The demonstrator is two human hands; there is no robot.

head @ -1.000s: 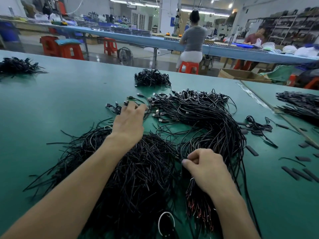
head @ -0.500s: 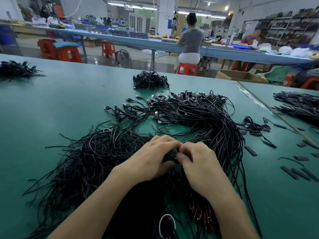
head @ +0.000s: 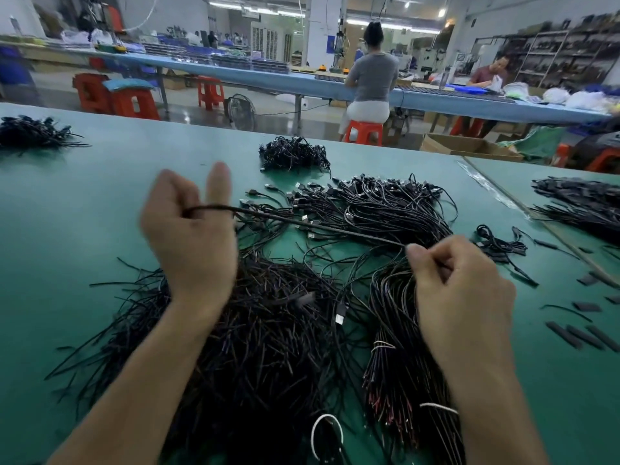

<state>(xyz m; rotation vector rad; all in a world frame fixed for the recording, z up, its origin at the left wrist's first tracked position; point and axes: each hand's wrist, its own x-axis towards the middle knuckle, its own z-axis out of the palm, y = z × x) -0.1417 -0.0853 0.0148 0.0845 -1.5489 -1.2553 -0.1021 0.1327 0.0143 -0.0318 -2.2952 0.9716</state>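
Black cable (head: 318,226): I see 1 stretched taut above the loose heap (head: 261,330), the left hand (head: 191,236) curled round its far end and the right hand (head: 459,290) pinching the near end. I judge the sorting barely begun, with nearly the whole heap left.

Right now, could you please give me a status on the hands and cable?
Left hand grips black cable, raised. Right hand pinches it too. Cable stretched between them, over the loose pile.

Shows bare left forearm (head: 151,380) at 7 o'clock, bare right forearm (head: 486,397) at 5 o'clock. Ends in ungloved left hand (head: 191,236), slightly blurred, and right hand (head: 459,290).
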